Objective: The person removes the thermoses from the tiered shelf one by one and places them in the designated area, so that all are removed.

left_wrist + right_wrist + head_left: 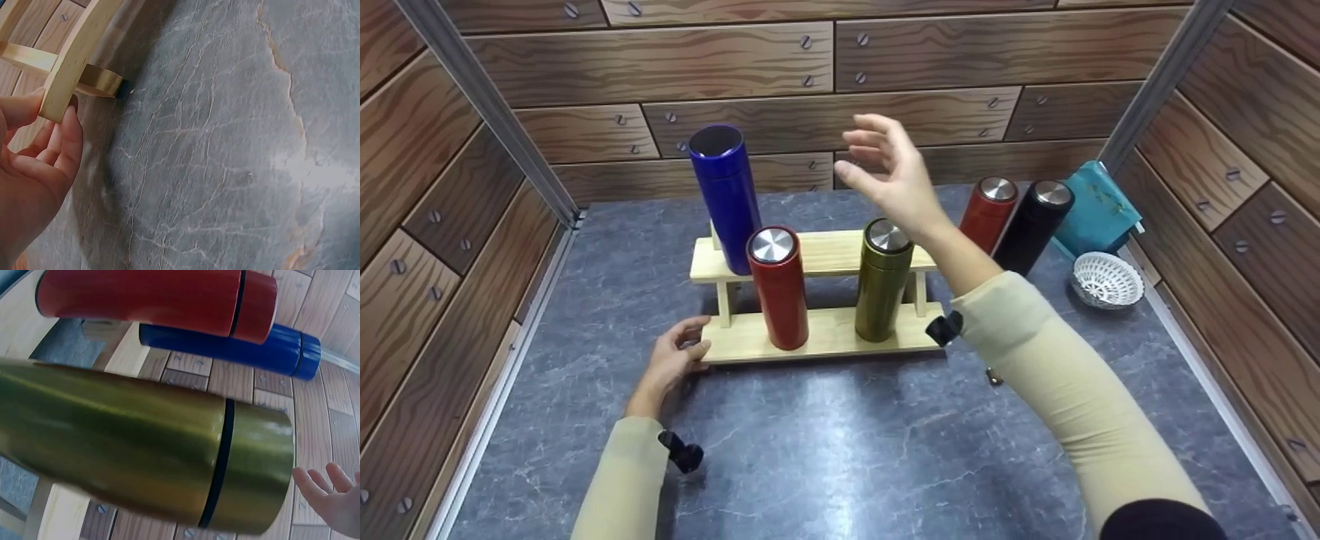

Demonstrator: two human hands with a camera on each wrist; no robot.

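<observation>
A two-tier wooden rack (832, 322) stands on the table. On its lower step are a red thermos flask (781, 300) and an olive-gold thermos flask (879, 292), both upright. The upper step bears a blue thermos flask (729, 202) at its left end. My left hand (671, 358) pinches the left end of the lower step; in the left wrist view the thumb lies on one side of the board (70, 73) and the fingers on the other. Raised in the air past the gold flask, my right hand (896, 180) holds nothing, its fingers loosely bent.
Right of the rack stand another red flask (988, 214) and a black flask (1033, 229). Beyond them are a teal pouch (1099, 210) and a white woven basket (1108, 280). A small brown item (994, 376) lies near my right sleeve. Wood-patterned walls enclose the table.
</observation>
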